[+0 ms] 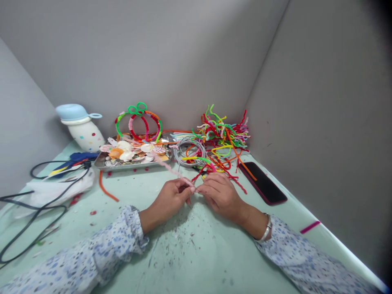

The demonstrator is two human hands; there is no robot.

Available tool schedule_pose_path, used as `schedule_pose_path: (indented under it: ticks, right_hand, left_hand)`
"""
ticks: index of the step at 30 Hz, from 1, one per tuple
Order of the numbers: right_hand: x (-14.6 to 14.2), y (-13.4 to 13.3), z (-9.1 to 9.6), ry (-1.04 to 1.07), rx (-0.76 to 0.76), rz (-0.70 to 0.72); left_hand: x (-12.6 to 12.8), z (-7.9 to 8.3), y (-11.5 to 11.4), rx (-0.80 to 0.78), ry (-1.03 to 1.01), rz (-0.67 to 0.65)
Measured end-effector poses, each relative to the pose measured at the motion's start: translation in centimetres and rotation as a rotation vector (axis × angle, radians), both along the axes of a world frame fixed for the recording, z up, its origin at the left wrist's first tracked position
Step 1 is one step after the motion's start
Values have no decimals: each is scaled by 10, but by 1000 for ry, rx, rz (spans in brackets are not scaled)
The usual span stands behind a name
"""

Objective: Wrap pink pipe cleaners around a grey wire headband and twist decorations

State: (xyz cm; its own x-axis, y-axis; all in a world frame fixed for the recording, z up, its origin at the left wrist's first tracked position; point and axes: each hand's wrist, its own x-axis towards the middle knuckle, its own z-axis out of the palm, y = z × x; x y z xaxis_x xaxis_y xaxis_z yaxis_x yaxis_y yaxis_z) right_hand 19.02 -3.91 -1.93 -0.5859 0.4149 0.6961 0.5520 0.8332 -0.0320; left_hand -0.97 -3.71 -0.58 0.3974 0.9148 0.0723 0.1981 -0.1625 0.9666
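One pink pipe cleaner (pixel 171 169) is lying on the pale green table (pixel 196 253). Its long axis is slanting from the near centre away to the left, and its far end is pointing toward a metal tray of shells (pixel 134 166). Both hands are pinching its near end: the left hand (pixel 171 198) is gripping it with thumb and forefinger, and the right hand (pixel 222 194) is closing on the same tip, so the fingertips are touching. Just behind the hands, a coil of grey wire (pixel 180 157) is sitting beside a heap of coloured pipe cleaners (pixel 223 132). A dark phone (pixel 263 183) is lying to the right, near the wall.
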Motion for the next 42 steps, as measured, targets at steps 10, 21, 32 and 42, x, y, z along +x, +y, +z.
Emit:
schedule_pose_path:
  ticks: [10, 21, 32, 42]
  right_hand:
    - [-1, 1, -2, -1, 9, 8]
    - [-2, 1, -1, 115, -80, -43]
    - [-2, -1, 2, 175, -68, -55]
    - [-3, -2, 3, 166, -50, -22]
  left_hand:
    - [2, 3, 0, -96, 6, 23]
    - [-1, -5, -5, 213, 45, 177]
    - [0, -2, -8, 746, 89, 162]
    - [-4, -9, -4, 849, 98, 135]
